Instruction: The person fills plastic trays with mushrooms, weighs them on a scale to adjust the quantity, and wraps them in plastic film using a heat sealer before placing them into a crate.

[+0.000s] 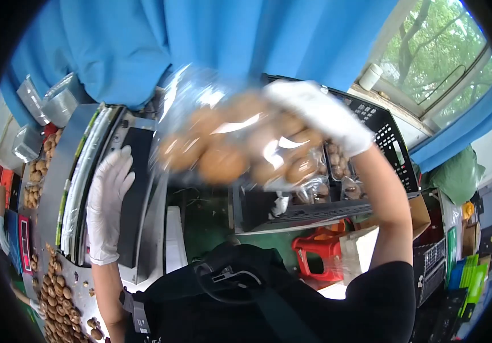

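A clear plastic pack of round brown mushrooms (223,163) is in the air before me, smeared by motion. My right hand (320,111), in a white glove, grips the pack at its upper right end; the fingertips are blurred. On the other side, my left hand (108,206), also white-gloved, is empty with its fingers stretched out. It is over the metal bench machine beside a long black plate (137,194). Behind and below the pack, a black plastic crate (392,134) contains several wrapped packs of mushrooms (337,160).
Loose mushrooms (57,300) lie heaped on the table at lower left, where another person's gloved hand (33,306) shows. Empty clear trays (60,100) are stacked at upper left. A red stool (317,251) stands below the crate. A blue curtain (217,34) hangs behind.
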A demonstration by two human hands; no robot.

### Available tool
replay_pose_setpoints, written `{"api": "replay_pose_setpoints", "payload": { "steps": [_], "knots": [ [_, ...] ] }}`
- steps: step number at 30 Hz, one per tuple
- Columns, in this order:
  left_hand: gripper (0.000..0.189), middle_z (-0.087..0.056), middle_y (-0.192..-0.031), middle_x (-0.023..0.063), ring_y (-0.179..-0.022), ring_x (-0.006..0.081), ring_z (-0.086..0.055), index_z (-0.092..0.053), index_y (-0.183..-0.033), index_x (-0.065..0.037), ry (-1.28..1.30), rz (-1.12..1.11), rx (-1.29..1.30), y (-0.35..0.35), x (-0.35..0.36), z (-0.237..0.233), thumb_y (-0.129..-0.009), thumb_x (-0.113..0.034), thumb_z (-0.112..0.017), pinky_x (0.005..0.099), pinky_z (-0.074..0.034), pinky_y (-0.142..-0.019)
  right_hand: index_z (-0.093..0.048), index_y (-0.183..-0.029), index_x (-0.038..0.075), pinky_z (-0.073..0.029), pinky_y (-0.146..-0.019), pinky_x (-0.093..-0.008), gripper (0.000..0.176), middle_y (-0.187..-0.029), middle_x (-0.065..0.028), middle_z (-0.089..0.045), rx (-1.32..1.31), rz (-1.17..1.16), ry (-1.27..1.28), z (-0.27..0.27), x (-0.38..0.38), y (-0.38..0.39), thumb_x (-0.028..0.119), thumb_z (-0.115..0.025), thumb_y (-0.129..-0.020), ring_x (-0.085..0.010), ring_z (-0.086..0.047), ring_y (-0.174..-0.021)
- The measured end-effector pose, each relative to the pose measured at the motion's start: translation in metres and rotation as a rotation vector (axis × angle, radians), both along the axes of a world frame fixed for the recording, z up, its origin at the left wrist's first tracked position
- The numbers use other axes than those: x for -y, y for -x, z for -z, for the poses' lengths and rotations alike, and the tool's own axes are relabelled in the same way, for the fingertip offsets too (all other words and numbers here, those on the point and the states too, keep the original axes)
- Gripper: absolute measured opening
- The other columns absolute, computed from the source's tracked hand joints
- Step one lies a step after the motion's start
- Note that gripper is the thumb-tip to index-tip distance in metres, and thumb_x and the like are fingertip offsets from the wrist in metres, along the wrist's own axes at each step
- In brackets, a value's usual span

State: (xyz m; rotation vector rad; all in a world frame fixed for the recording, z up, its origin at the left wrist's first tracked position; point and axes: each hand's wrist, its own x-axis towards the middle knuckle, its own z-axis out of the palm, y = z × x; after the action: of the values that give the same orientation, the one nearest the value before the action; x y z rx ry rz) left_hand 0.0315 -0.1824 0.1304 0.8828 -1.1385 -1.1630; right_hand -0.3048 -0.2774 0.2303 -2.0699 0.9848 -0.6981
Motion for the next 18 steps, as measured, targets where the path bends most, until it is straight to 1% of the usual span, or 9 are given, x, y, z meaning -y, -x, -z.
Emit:
{"api": "replay_pose_setpoints", "payload": {
  "steps": [2, 4, 7, 10, 12, 13, 14, 16, 18],
  "knots": [
    [0.044, -0.049, -0.127, 0.0134, -0.12, 0.0238, -0.045, -0.052, -0.117, -0.003, -0.131, 0.006, 0.006, 0.012, 0.003, 0.019, -0.092, -0.038, -0.043, 0.0352, -0.032, -0.101, -0.06, -0.108, 0.002, -0.047, -0.078, -0.026, 0.046, -0.097, -0.0039, -0.062, 0.091, 0.402, -0.139, 0.003, 0.003, 0.068, 0.043, -0.051, -0.089, -0.0125, -0.057, -0.086],
    [0.04, -0.052, -0.124, 0.0139, -0.118, 0.0238, -0.047, -0.054, -0.113, -0.002, -0.29, -0.015, 0.011, 0.021, 0.005, 0.044, -0.092, -0.035, -0.045, 0.0361, -0.033, -0.101, -0.057, -0.114, 0.005, -0.048, -0.075, -0.0247, 0.049, -0.097, -0.0046, -0.062, 0.285, 0.641, -0.274, 0.023, 0.009, 0.134, 0.046, -0.051, -0.088, -0.0111, -0.057, -0.086],
    [0.037, -0.055, -0.12, 0.0155, -0.114, 0.0245, -0.051, -0.056, -0.109, -0.001, -0.423, 0.026, -0.031, 0.034, 0.005, 0.077, -0.092, -0.032, -0.047, 0.0361, -0.036, -0.098, -0.052, -0.119, 0.006, -0.05, -0.071, -0.025, 0.051, -0.102, -0.006, -0.06, 0.424, 0.793, -0.468, 0.079, 0.012, 0.214, 0.047, -0.049, -0.089, -0.0135, -0.059, -0.084],
    [0.037, -0.059, -0.112, 0.0166, -0.109, 0.025, -0.055, -0.057, -0.105, -0.001, -0.551, -0.008, -0.02, 0.046, 0.006, 0.099, -0.092, -0.034, -0.048, 0.0363, -0.039, -0.095, -0.05, -0.121, 0.005, -0.05, -0.076, -0.0287, 0.055, -0.106, -0.0094, -0.06, 0.459, 0.918, -0.654, 0.121, -0.006, 0.231, 0.049, -0.048, -0.088, -0.0169, -0.059, -0.089],
    [0.037, -0.06, -0.11, 0.0162, -0.108, 0.0253, -0.055, -0.058, -0.104, -0.001, -0.602, -0.005, -0.008, 0.05, 0.007, 0.111, -0.091, -0.034, -0.049, 0.036, -0.04, -0.094, -0.048, -0.123, 0.002, -0.05, -0.079, -0.0324, 0.061, -0.111, -0.0122, -0.058, 0.331, 0.998, -0.779, 0.157, -0.013, 0.245, 0.051, -0.047, -0.087, -0.0199, -0.058, -0.095],
    [0.037, -0.06, -0.11, 0.0162, -0.108, 0.0253, -0.055, -0.058, -0.104, -0.001, -0.611, -0.011, -0.005, 0.052, 0.009, 0.116, -0.091, -0.034, -0.049, 0.036, -0.04, -0.094, -0.045, -0.126, 0.0, -0.048, -0.082, -0.0348, 0.067, -0.115, -0.0142, -0.055, 0.11, 1.01, -0.837, 0.194, -0.012, 0.275, 0.054, -0.045, -0.086, -0.0218, -0.057, -0.098],
    [0.036, -0.06, -0.11, 0.016, -0.107, 0.0254, -0.055, -0.058, -0.103, -0.001, -0.625, -0.004, -0.01, 0.055, 0.009, 0.12, -0.091, -0.035, -0.049, 0.0359, -0.04, -0.093, -0.044, -0.126, -0.001, -0.047, -0.083, -0.0335, 0.071, -0.115, -0.0147, -0.055, 0.138, 0.986, -0.906, 0.184, -0.02, 0.251, 0.058, -0.041, -0.086, -0.0217, -0.057, -0.097],
    [0.036, -0.06, -0.109, 0.0157, -0.107, 0.0254, -0.056, -0.058, -0.103, -0.002, -0.646, -0.005, -0.016, 0.057, 0.01, 0.126, -0.091, -0.035, -0.05, 0.0359, -0.04, -0.093, -0.047, -0.124, 0.0, -0.047, -0.08, -0.0336, 0.07, -0.111, -0.0134, -0.057, -0.08, 1.066, -0.862, 0.189, -0.032, 0.233, 0.059, -0.039, -0.087, -0.0201, -0.057, -0.093],
    [0.036, -0.061, -0.109, 0.0153, -0.107, 0.0256, -0.056, -0.058, -0.103, -0.002, -0.656, -0.005, -0.054, 0.059, 0.011, 0.132, -0.091, -0.035, -0.05, 0.0362, -0.041, -0.093, -0.056, -0.11, 0.003, -0.05, -0.064, -0.034, 0.064, -0.093, -0.0101, -0.061, 0.018, 1.024, -1.001, 0.216, -0.036, 0.247, 0.06, -0.037, -0.087, -0.0195, -0.06, -0.077]
  ]
}}
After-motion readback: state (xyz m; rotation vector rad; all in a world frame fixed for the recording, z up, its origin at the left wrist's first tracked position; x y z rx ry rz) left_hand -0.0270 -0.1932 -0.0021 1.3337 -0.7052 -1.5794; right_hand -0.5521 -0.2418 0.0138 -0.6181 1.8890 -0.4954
